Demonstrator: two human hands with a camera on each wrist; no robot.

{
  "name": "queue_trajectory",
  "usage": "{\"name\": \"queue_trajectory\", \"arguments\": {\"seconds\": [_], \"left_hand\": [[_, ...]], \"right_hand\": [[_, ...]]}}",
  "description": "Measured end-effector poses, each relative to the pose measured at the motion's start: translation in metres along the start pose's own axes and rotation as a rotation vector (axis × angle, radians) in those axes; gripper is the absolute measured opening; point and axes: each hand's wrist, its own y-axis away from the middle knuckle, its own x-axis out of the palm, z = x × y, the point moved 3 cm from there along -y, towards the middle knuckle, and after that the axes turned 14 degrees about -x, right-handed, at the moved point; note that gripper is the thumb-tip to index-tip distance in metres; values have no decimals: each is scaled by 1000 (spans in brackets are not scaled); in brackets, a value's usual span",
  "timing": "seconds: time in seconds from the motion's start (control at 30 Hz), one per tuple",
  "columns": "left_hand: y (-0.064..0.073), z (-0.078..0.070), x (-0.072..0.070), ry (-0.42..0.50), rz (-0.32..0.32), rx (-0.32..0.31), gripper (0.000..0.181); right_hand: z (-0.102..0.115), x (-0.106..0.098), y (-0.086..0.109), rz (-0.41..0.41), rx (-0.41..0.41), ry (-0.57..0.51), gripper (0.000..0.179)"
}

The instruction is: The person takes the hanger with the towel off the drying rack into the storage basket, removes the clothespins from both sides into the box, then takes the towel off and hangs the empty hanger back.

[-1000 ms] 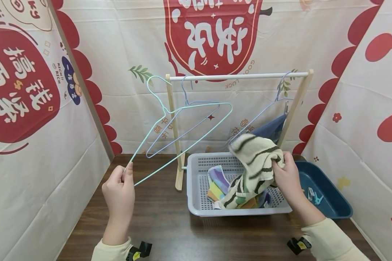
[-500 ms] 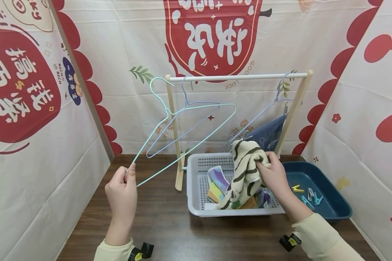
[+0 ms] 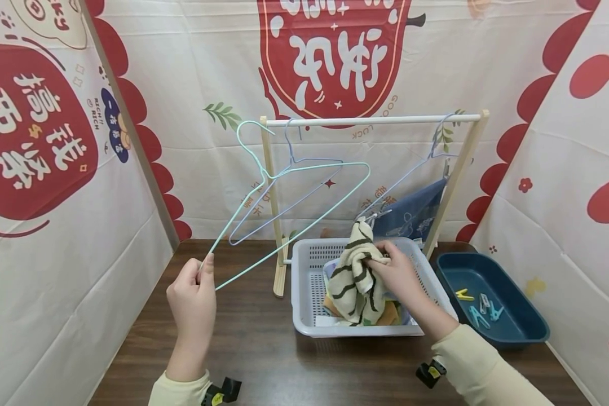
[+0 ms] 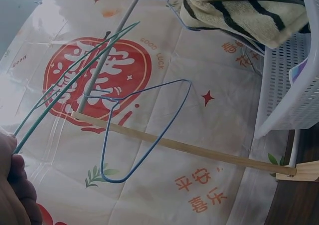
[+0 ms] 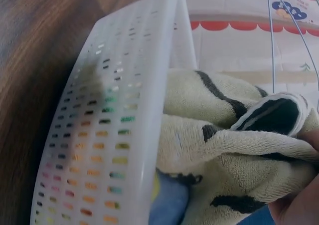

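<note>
My left hand (image 3: 194, 296) pinches one end of a mint-green clothes hanger (image 3: 317, 213), held up at the left with its hook by the rack's left end. In the left wrist view the same hanger (image 4: 75, 80) shows nearly edge-on. My right hand (image 3: 400, 276) grips a cream towel with black stripes (image 3: 357, 279) over the grey laundry basket (image 3: 355, 331). The towel hangs bunched, its lower part inside the basket among other cloths. In the right wrist view the towel (image 5: 219, 155) drapes beside the basket wall (image 5: 99, 135), with my fingers at the right edge.
Behind the basket stands a wooden rack with a white rod (image 3: 370, 120). A blue hanger (image 3: 284, 214) hangs at its left; another at the right carries a dark blue cloth (image 3: 411, 214). A navy tray (image 3: 517, 299) with several clothespins (image 3: 478, 317) sits right of the basket.
My right hand has moved left and slightly down, bringing the striped towel to the basket's middle and uncovering the navy tray. The left hand and hanger have shifted slightly right.
</note>
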Motion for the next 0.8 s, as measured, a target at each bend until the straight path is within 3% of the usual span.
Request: {"name": "queue_trajectory", "arguments": {"seconds": [0.3,0.5,0.8], "left_hand": [[1,-2,0,2,-23,7,46],[2,-4,1,8,-14,2,46],[1,-5,4,-30,19,-17,44]], "right_hand": [[5,25,-1,75,-25,-38,29],[7,38,-2,129,-96,-72,26],[14,41,0,200,-82,-83,31]]}}
